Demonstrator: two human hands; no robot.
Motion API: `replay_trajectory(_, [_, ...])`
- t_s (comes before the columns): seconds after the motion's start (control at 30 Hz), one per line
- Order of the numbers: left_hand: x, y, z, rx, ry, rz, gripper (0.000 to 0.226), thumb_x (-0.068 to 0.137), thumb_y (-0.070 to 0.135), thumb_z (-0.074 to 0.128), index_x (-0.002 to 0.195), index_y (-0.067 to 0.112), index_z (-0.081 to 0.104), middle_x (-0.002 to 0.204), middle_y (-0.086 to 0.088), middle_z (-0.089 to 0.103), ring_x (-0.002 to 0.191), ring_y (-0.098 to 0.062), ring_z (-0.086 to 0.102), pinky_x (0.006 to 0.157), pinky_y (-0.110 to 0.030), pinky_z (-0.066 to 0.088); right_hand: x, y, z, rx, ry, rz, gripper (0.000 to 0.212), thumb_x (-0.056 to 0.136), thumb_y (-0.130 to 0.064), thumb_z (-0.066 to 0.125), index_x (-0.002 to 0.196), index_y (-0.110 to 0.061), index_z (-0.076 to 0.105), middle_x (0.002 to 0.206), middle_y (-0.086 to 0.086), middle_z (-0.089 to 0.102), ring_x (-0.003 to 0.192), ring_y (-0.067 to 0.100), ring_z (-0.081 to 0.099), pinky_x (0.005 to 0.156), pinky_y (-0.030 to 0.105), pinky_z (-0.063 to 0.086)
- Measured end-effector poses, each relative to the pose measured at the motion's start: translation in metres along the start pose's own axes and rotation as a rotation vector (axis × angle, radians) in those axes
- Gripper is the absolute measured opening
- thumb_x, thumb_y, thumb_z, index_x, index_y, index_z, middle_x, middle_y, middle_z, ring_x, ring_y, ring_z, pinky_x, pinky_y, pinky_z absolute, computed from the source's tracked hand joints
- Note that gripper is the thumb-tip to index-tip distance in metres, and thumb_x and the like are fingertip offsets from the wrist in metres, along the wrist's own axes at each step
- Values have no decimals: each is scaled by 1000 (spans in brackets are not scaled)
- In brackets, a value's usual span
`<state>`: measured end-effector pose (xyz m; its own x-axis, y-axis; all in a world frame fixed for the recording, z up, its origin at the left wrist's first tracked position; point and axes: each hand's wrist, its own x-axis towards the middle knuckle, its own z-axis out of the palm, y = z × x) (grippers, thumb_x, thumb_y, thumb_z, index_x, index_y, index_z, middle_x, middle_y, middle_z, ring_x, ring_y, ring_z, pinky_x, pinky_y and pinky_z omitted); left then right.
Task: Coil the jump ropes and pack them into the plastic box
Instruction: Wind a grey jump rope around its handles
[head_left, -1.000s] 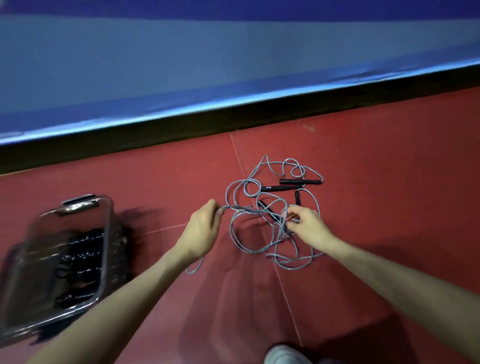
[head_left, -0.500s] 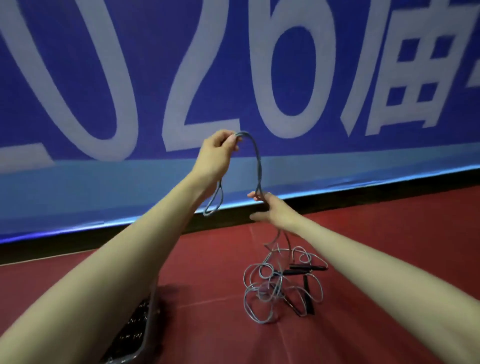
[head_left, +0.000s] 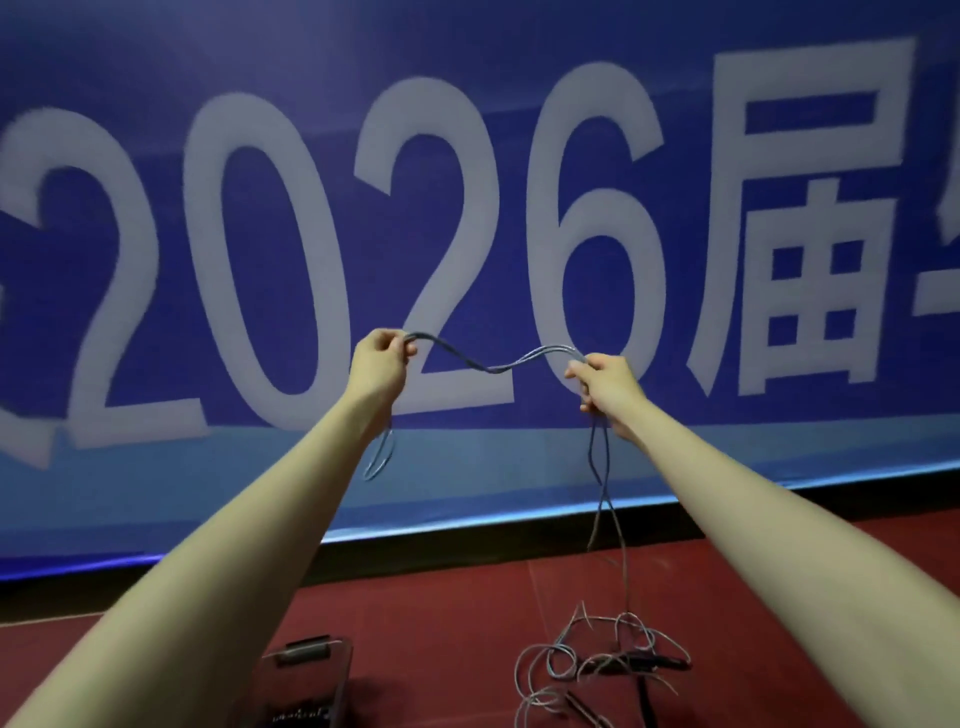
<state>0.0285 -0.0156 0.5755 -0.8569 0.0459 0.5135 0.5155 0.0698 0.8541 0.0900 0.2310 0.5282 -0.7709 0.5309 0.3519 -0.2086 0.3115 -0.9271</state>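
- Our left hand (head_left: 378, 366) has its fingers (head_left: 402, 347) curled, pinching the grey jump rope (head_left: 498, 365) up at chest height, with a short loop dangling below the wrist.
- Right hand (head_left: 605, 382), same deal: fingers (head_left: 574, 371) wrapped around the doubled rope, thumb side facing left.
- Between our hands the doubled strand sags in a lazy wave.
- From the right hand two strands drop straight down to a messy tangle on the red floor (head_left: 441, 623), where the black handles (head_left: 657, 664) lie in the loops.
- The plastic box (head_left: 311, 675) sits on the floor down left of the tangle, well apart from it, dark stuff inside.
- Behind all of it, a blue banner (head_left: 467, 78) reading "2026".
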Motion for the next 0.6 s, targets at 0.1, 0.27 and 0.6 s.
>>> replay_trajectory(0.1, [-22, -36, -10, 149, 16, -60, 19, 102, 12, 39, 99, 15, 58, 87, 1, 63, 68, -14, 49, 61, -29, 40, -8, -31, -2, -52, -32, -82, 18, 95, -11, 50, 87, -9, 66, 61, 0, 37, 56, 14, 32, 54, 30, 30])
replay_trajectory(0.27, [-50, -83, -11, 278, -41, -107, 28, 97, 11, 48, 81, 32, 57, 84, 12, 66, 98, -26, 62, 96, -53, 42, -27, -57, 0, -39, -71, -171, 27, 98, -4, 39, 98, -11, 66, 65, 0, 42, 58, 11, 36, 55, 25, 34])
replay_trajectory(0.6, [-39, -139, 19, 280, -48, -132, 26, 91, 11, 56, 84, 35, 61, 84, 11, 71, 97, -18, 66, 96, -48, 46, -21, -17, 32, 72, -108, -253, 25, 100, -10, 46, 101, -18, 69, 68, -4, 47, 61, 6, 41, 57, 15, 36])
